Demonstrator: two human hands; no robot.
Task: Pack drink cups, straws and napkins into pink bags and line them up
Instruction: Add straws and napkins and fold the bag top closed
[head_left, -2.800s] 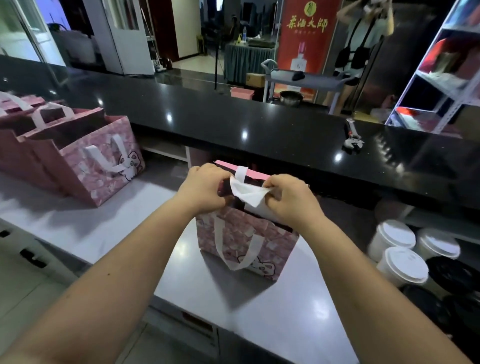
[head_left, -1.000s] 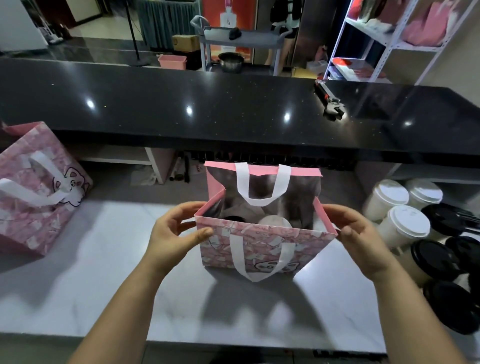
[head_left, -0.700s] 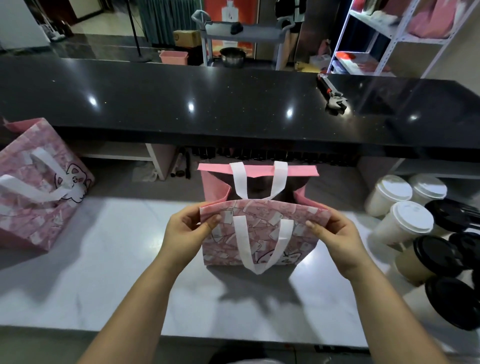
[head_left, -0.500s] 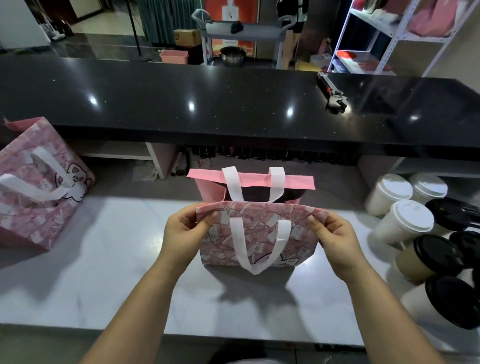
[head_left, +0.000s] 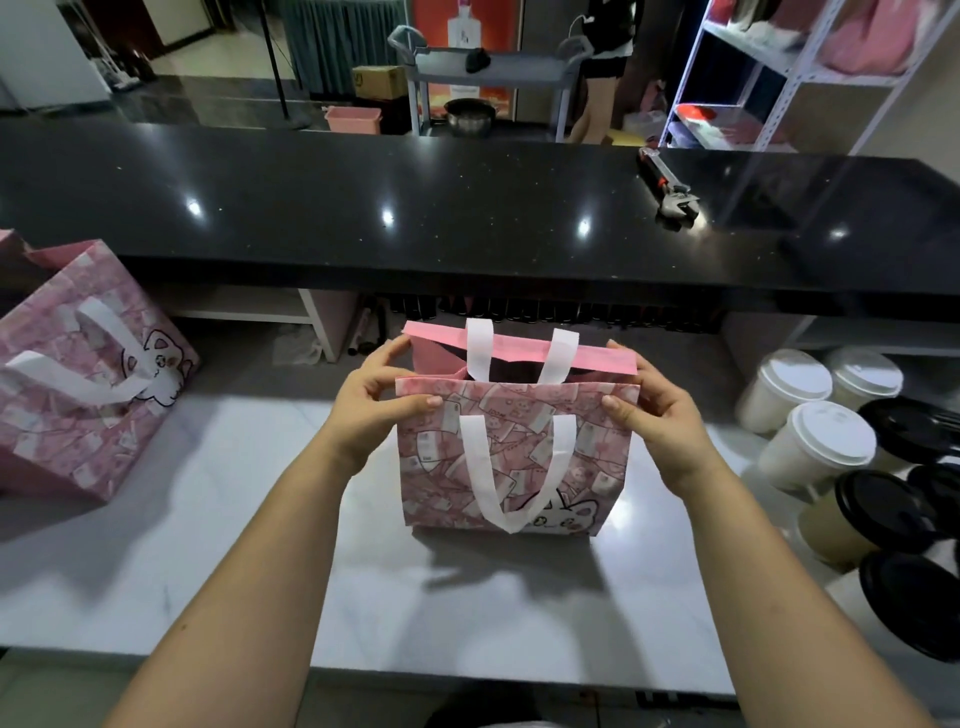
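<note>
A pink patterned bag (head_left: 514, 457) with white handles and a cat print stands upright on the white counter (head_left: 260, 545) in front of me. My left hand (head_left: 371, 402) pinches its top left corner, thumb on the near panel. My right hand (head_left: 657, 410) pinches the top right corner the same way. The two panels are pressed nearly together, so the mouth is almost closed and the contents are hidden. Another pink bag (head_left: 83, 374) stands at the far left.
Several lidded cups, some with white lids (head_left: 818, 441) and some with black lids (head_left: 888, 512), crowd the counter's right end. A raised black bar top (head_left: 415, 208) runs across behind the bag, with a wrench (head_left: 670, 192) on it. A metal shelf rack (head_left: 779, 78) stands back right.
The bag's mouth, wide open a second ago, has been squeezed nearly flat. Both hands moved from the bag's sides up to its top corners. Earlier still, they pushed a white napkin in.
</note>
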